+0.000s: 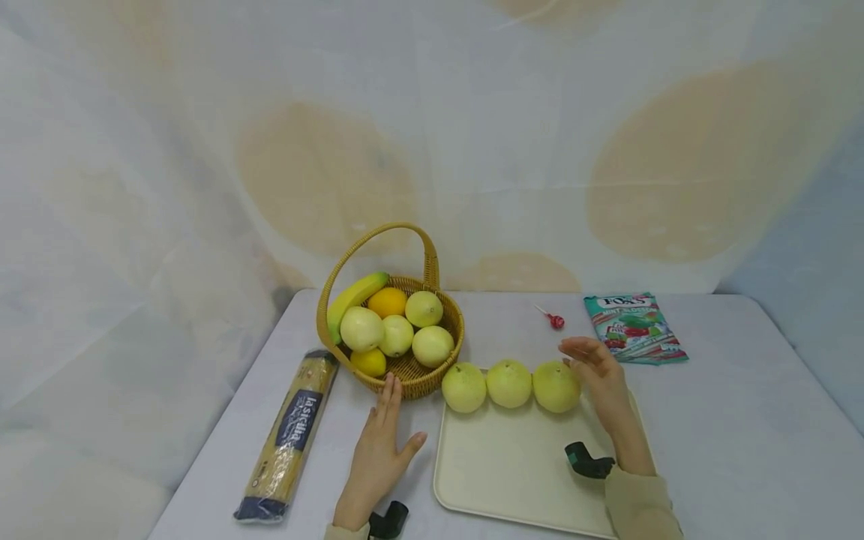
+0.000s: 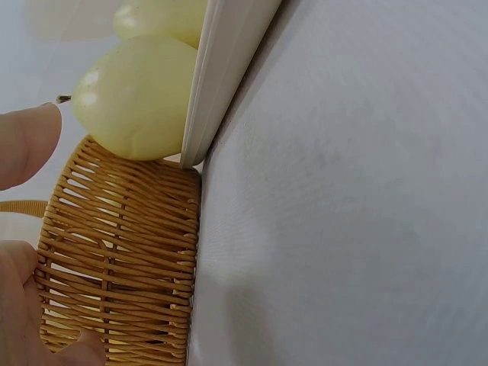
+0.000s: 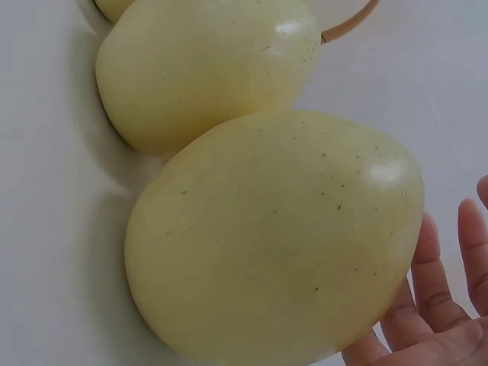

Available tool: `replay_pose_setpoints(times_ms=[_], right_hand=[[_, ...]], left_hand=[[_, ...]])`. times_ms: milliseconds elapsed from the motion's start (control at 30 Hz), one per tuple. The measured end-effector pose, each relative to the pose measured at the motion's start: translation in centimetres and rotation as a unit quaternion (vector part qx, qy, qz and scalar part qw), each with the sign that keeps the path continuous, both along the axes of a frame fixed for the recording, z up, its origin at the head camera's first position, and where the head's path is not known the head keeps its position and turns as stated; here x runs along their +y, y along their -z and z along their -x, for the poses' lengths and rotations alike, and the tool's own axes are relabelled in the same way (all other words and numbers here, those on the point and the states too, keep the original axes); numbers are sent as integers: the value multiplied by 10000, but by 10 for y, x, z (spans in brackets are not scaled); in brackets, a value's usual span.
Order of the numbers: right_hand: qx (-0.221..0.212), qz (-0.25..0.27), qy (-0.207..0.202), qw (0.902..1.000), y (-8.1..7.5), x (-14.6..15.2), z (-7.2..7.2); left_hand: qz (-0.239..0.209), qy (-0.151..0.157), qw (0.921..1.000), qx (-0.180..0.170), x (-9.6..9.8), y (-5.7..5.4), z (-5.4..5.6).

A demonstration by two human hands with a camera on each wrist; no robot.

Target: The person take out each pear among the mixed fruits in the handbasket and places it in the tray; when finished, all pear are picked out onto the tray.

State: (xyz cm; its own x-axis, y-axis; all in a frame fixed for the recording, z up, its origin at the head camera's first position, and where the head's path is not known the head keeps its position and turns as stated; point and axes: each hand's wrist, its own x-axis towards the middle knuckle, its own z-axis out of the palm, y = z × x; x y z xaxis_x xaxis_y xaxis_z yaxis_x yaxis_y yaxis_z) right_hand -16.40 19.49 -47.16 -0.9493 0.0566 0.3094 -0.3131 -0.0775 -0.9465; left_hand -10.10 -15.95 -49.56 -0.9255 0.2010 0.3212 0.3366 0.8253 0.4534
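Observation:
Three pale yellow pears stand in a row along the far edge of a cream tray (image 1: 506,472): a left pear (image 1: 463,388), a middle pear (image 1: 509,384) and a right pear (image 1: 556,387). My right hand (image 1: 605,390) is beside the right pear, fingers loosely bent at its far right side; the right wrist view shows the fingertips right at its skin. A wicker basket (image 1: 424,385) with a tall handle holds several round pale fruits, a banana (image 1: 358,296) and orange-yellow fruits. With fingers extended, my left hand (image 1: 378,457) has its fingertips at the basket's near rim.
Left of the basket lies a long pack of spaghetti (image 1: 286,439). A red lollipop (image 1: 556,322) and a green candy bag (image 1: 634,328) lie at the back right. A white fabric backdrop (image 1: 499,187) hangs behind the table.

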Motion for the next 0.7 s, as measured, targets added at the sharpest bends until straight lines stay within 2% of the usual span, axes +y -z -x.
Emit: replay_pose_setpoints(times_ms=[700], right_hand=[[57, 93, -70, 9999, -5, -3, -2]], left_hand=[[21, 26, 9999, 129, 0, -2, 0]])
